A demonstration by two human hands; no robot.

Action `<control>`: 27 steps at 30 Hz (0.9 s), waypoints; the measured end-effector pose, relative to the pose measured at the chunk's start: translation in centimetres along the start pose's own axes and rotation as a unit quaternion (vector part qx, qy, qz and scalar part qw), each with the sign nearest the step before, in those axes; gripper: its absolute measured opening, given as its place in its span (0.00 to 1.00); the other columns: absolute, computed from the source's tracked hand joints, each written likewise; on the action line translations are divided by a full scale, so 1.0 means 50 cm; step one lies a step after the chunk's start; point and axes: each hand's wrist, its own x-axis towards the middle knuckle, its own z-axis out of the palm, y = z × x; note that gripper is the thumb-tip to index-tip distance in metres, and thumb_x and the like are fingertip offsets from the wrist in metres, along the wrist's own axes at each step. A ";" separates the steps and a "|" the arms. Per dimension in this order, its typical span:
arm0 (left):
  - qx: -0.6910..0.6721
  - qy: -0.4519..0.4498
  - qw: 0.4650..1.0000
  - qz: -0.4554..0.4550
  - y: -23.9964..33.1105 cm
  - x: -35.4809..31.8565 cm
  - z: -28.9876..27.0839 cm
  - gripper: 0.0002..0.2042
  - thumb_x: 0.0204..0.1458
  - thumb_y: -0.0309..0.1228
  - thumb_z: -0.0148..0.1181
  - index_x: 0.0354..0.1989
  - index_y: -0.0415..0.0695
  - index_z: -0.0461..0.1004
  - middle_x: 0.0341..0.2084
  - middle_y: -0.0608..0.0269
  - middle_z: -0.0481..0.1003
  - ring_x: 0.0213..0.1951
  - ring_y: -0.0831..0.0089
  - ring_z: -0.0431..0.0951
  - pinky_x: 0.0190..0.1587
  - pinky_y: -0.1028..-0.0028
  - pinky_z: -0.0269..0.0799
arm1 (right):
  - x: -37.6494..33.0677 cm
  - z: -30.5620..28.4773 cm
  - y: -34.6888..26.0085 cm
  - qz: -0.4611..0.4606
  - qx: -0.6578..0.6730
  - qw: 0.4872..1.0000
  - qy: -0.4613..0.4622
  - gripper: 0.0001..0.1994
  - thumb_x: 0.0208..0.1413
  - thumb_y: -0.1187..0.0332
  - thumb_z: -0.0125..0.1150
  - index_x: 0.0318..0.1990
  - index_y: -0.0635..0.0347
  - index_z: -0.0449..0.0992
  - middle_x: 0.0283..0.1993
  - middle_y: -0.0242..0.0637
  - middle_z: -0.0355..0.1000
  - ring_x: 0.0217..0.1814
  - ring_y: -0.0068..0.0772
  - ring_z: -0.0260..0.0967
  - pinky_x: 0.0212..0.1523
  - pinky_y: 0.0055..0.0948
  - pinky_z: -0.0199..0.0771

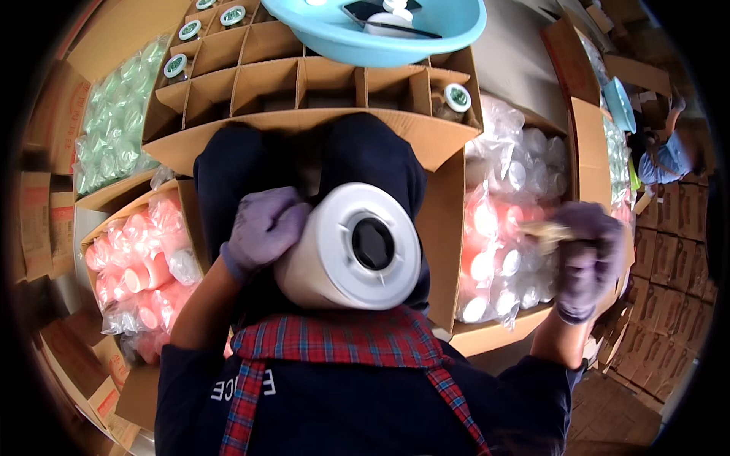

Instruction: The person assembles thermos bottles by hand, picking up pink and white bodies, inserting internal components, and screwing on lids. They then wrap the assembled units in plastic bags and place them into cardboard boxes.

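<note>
Apparently, the right hand's [589, 262] fingers are drawn together on a small pale piece [546, 235], too blurred to identify, out over the cups at the person's right. The left hand's [266, 224] fingers bend against the side of a white tub [304, 262]; whether they grip it or only rest there, I cannot tell. The tub sits on the lap, between the thighs, tilted so that its round end with the black middle faces up. I judge the step in hand to be handling that piece while the left hand steadies the tub; a next move would call for a calm right wrist and a firm left palm.

Beyond the hands, pink cups [148, 273] in plastic fill a box at the left, with pink and clear cups [506, 228] at the right. Past the knees stands a divided carton [445, 140] holding a few lidded jars [456, 99], a blue basin [380, 52] resting over its far side
</note>
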 end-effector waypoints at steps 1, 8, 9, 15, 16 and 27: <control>0.002 -0.040 0.998 0.052 0.011 0.014 0.009 0.08 0.53 0.29 0.58 0.26 0.38 0.75 0.22 0.50 0.74 0.26 0.53 0.78 0.30 0.63 0.72 | 0.014 0.043 0.003 -0.040 -0.018 0.997 -0.070 0.13 0.68 0.60 0.56 0.43 0.64 0.75 0.42 0.47 0.77 0.38 0.32 0.77 0.37 0.32 0.80; -0.089 -0.241 0.961 0.105 -0.008 0.098 0.036 0.14 0.56 0.36 0.60 0.22 0.39 0.72 0.16 0.52 0.68 0.19 0.61 0.70 0.25 0.66 0.65 | -0.017 0.188 -0.026 -0.268 -0.099 0.933 -0.218 0.13 0.41 0.66 0.66 0.38 0.51 0.78 0.47 0.37 0.73 0.45 0.38 0.72 0.52 0.43 0.79; -0.085 -0.259 0.955 0.115 -0.009 0.104 0.042 0.15 0.56 0.36 0.60 0.22 0.39 0.72 0.16 0.53 0.68 0.19 0.61 0.69 0.25 0.65 0.65 | -0.018 0.191 -0.028 -0.284 -0.101 0.928 -0.218 0.13 0.42 0.66 0.66 0.38 0.51 0.78 0.46 0.37 0.73 0.45 0.38 0.72 0.51 0.43 0.79; -0.096 -0.384 0.916 0.064 0.004 0.134 0.062 0.12 0.56 0.32 0.58 0.29 0.35 0.80 0.21 0.53 0.77 0.25 0.64 0.78 0.30 0.68 0.72 | -0.003 0.178 -0.044 -0.306 -0.126 0.903 -0.274 0.14 0.43 0.65 0.68 0.40 0.53 0.76 0.47 0.37 0.75 0.45 0.41 0.72 0.51 0.45 0.80; -0.101 -0.375 0.919 0.073 -0.004 0.130 0.067 0.12 0.56 0.32 0.58 0.29 0.35 0.80 0.21 0.53 0.77 0.25 0.64 0.78 0.30 0.68 0.72 | -0.008 0.192 -0.031 -0.299 -0.111 0.919 -0.230 0.14 0.39 0.64 0.65 0.38 0.51 0.76 0.42 0.35 0.71 0.40 0.36 0.71 0.48 0.40 0.79; 0.074 -0.133 0.968 0.200 0.038 0.023 0.058 0.08 0.49 0.31 0.59 0.26 0.39 0.76 0.23 0.54 0.76 0.26 0.57 0.79 0.29 0.64 0.73 | -0.057 0.211 -0.044 -0.235 -0.138 0.934 -0.230 0.16 0.37 0.62 0.67 0.39 0.51 0.79 0.39 0.32 0.71 0.28 0.28 0.68 0.24 0.27 0.70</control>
